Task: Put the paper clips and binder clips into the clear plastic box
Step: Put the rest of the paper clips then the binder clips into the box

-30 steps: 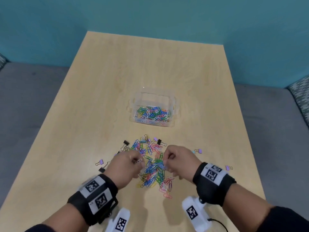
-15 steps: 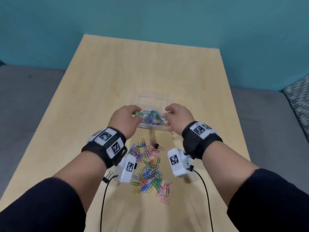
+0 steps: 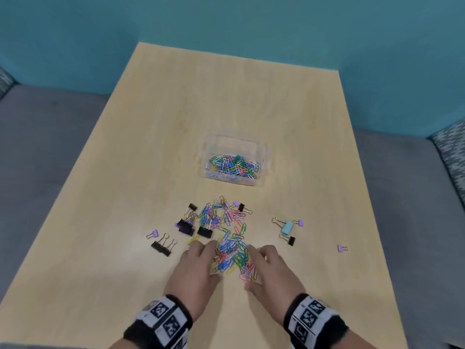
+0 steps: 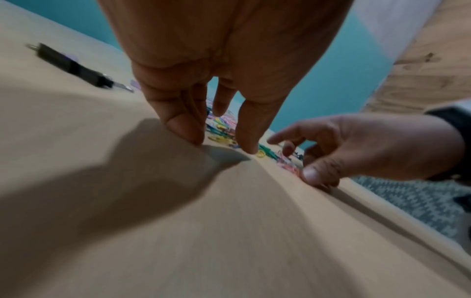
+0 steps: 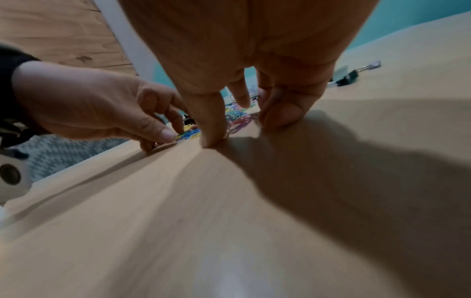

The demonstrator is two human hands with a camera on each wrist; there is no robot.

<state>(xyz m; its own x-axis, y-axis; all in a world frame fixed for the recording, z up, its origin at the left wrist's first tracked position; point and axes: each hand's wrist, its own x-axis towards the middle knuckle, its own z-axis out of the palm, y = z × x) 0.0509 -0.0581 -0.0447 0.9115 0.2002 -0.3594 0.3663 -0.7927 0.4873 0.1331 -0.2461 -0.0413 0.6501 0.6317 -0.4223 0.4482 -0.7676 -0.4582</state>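
A heap of coloured paper clips [image 3: 230,244] lies on the wooden table [image 3: 156,147], with black binder clips [image 3: 186,225] and small purple ones at its left. My left hand [image 3: 198,263] rests on the heap's left side, fingers spread, tips [image 4: 188,131] on the table. My right hand [image 3: 266,265] rests on the heap's right side, its fingers [image 5: 214,129] touching the wood beside the clips [image 5: 237,119]. Neither hand holds anything. The clear plastic box [image 3: 261,159] stands beyond the heap, partly filled with paper clips.
A light blue binder clip [image 3: 286,227], a black one [image 3: 291,240] and a small purple one [image 3: 300,222] lie right of the heap. Another purple clip [image 3: 341,248] sits near the right table edge. Two black clips [image 3: 162,245] lie at the left. Grey seating surrounds the table.
Both hands have come back from over the box to the heap near me. They now hold nothing and lie spread on either side of the paper clips.
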